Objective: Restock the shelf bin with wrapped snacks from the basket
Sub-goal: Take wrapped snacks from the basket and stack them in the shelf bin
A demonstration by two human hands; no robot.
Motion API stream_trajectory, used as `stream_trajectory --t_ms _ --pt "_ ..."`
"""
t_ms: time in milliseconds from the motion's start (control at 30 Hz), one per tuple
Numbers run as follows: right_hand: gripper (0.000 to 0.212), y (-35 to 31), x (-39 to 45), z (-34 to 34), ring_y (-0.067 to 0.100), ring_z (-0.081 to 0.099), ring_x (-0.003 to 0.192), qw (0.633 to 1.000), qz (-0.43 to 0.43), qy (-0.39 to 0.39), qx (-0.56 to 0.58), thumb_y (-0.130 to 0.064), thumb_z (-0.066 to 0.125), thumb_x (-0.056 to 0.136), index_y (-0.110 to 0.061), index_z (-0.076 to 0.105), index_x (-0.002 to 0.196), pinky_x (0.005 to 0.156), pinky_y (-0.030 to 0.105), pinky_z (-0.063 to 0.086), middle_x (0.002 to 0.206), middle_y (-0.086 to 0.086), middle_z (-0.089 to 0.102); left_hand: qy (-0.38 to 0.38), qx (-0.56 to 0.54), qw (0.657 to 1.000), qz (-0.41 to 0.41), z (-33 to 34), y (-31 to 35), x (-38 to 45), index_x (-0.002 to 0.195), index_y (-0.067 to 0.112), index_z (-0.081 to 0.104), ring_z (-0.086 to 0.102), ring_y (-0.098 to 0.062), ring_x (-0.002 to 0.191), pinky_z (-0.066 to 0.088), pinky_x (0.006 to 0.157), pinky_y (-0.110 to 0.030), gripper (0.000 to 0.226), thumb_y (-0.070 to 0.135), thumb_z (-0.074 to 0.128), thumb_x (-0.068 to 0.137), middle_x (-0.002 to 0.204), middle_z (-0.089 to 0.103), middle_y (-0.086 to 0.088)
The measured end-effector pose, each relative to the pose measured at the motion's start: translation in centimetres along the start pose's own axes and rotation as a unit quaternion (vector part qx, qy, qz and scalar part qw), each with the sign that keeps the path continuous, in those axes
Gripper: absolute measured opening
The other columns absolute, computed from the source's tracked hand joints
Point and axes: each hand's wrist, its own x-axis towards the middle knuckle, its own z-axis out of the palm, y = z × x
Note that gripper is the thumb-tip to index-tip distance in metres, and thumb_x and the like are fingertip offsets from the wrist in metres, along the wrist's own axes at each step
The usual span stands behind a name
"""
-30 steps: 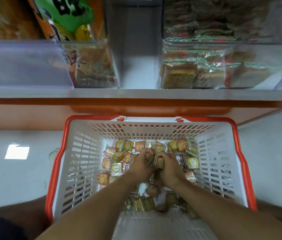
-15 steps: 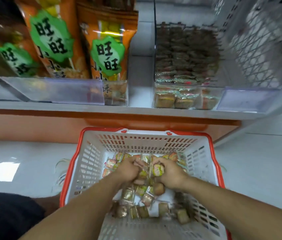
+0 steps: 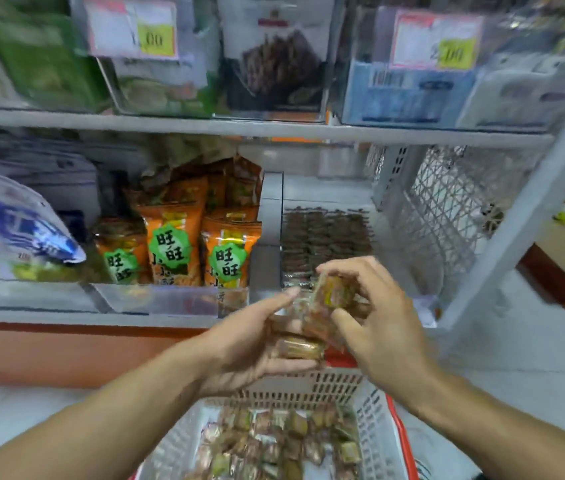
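My left hand (image 3: 249,344) and my right hand (image 3: 378,323) are raised together above the basket's far rim, holding a bunch of small wrapped snacks (image 3: 322,306) between them. My right fingers curl round the top packets; my left palm cups others from below. Just beyond the hands stands the clear shelf bin (image 3: 326,237) with rows of brown wrapped snacks in it. The white basket with a red rim (image 3: 374,420) sits below on the floor, with several wrapped snacks (image 3: 274,445) still lying in it.
Orange snack bags (image 3: 173,251) fill the bin to the left. A white mesh divider (image 3: 447,216) and a slanted shelf post (image 3: 523,216) close the right side. An upper shelf (image 3: 239,128) carries clear bins with price tags. The image is motion-blurred.
Both hands have lifted out of the basket with a handful of snacks and risen toward the shelf bin. The view has tilted up from the basket to the shelves.
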Motion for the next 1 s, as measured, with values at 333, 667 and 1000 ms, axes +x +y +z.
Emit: stream_trajectory --t_ms 333,667,1000 --pt "0.051 -0.8 -0.1 0.2 0.003 0.067 0.102 0.994 0.065 0.011 0.091 -0.043 0.084 0.076 -0.046 0.064 0.123 0.083 0.008 0.048 0.114 -0.016 0.068 0.097 -0.042 0.98 0.166 0.8 -0.4 -1.5 0.111 0.0 0.075 0.076 -0.031 0.1 0.063 0.075 -0.032 0.032 0.01 0.07 0.081 0.113 0.075 -0.025" --pt "0.051 -0.4 0.0 0.6 0.017 0.067 0.088 0.845 0.352 -0.061 0.398 -0.025 0.071 0.075 -0.023 0.07 0.126 0.086 0.035 0.05 0.112 0.007 0.076 0.236 0.135 0.908 0.318 1.2 -1.9 -1.1 0.102 0.04 0.077 0.077 -0.015 0.081 0.059 0.068 -0.023 0.03 0.045 0.077 0.072 0.092 0.08 0.008" --pt "0.049 -0.1 -0.6 0.7 0.028 0.075 0.089 0.802 0.387 0.004 0.455 -0.015 0.078 0.065 -0.007 0.069 0.112 0.072 0.031 0.06 0.106 0.019 0.075 0.189 0.1 0.914 0.344 0.8 -2.7 -1.4 0.104 0.031 0.08 0.078 -0.019 0.086 0.056 0.065 -0.019 0.027 0.037 0.067 0.081 0.103 0.08 -0.004"
